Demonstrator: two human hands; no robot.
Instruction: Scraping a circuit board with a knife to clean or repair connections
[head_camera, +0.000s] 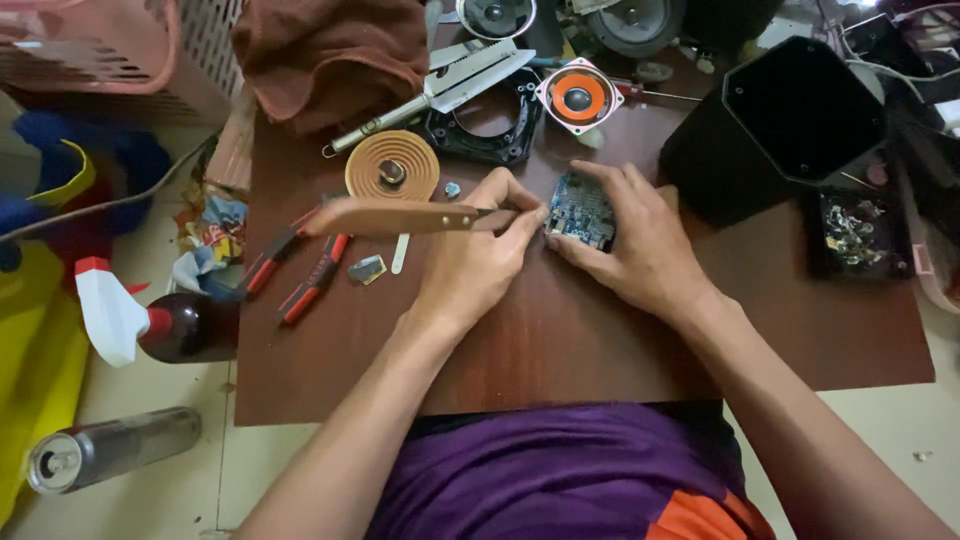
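Board (581, 212) sits mid-table, pinned under my right hand (640, 245), while my left hand (480, 262) grips the knife (400, 217), tip at the board's nine o'clock edge; a slip could gouge it or nick my fingers.

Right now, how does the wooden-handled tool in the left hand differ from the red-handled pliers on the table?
The wooden-handled tool is held in the left hand, its tip against the blue circuit board; the red-handled pliers lie untouched. The tool has one plain brown handle; the pliers have two red and black grips, spread apart. The tool lies level across the view; the pliers lie slanted. Both are over the brown table.
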